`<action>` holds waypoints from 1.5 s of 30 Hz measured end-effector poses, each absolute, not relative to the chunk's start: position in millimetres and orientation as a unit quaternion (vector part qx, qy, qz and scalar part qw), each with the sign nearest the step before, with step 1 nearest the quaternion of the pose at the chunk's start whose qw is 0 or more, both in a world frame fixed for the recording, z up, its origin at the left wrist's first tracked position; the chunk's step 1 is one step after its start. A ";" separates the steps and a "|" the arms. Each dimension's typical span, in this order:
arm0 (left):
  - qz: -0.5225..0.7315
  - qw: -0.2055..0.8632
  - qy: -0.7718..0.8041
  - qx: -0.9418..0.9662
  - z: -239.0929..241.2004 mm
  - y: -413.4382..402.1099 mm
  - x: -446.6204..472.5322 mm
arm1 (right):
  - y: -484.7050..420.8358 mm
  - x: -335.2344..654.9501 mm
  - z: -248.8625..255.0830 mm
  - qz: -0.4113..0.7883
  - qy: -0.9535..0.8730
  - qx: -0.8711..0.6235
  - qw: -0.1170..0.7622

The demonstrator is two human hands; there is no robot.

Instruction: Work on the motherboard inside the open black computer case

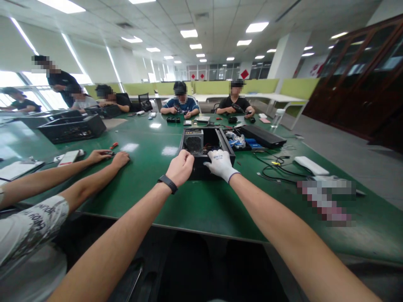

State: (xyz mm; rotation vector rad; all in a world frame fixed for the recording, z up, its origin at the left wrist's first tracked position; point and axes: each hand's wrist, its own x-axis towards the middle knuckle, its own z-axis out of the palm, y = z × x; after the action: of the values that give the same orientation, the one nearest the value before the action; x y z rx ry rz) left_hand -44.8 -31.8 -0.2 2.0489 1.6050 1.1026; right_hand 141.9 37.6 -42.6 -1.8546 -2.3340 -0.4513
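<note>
An open black computer case (pixel 201 170) lies on the green table in front of me, with a grey power supply (pixel 194 142) inside at its left. My left hand (pixel 180 167), bare with a dark band on the wrist, is closed at the case's near left corner. My right hand (pixel 219 163), in a white work glove, grips the near rim to the right, its thumb on the outer side and its fingers over the edge. Most of the case's inner parts are dark or hidden behind my hands.
A co-worker's hands (pixel 108 158) rest on the table at left. Right of the case lie a black panel (pixel 260 136), blue-and-white packets (pixel 235 140), black cables (pixel 267 165) and a white box (pixel 311 165). Another black case (pixel 74 129) stands at left; people sit opposite.
</note>
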 end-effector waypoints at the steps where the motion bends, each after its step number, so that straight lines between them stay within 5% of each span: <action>1: 0.386 0.154 0.560 0.717 3.3 -31.5 -43.8 | 27.9 142.8 -43.8 -0.149 -0.773 -0.613 0.066; 8: 0.336 0.158 0.565 0.737 21.8 -26.2 -28.3 | -58.1 150.2 -50.7 -0.150 -0.780 -0.600 0.097; 23: -0.178 -0.018 0.460 0.870 -3.9 -26.5 19.8 | -212.1 162.4 -51.9 -0.108 -0.800 -0.571 0.146; 45: -0.236 0.067 0.496 0.833 -54.1 -15.8 26.5 | -252.4 166.9 -59.1 -0.087 -0.800 -0.564 0.186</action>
State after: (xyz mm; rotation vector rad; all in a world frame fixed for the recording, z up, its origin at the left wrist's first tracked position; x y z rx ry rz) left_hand 26.5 -15.8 -54.1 2.5118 1.4944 -0.7110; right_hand 166.9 -252.4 -59.1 -1.5896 -2.2525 -0.2453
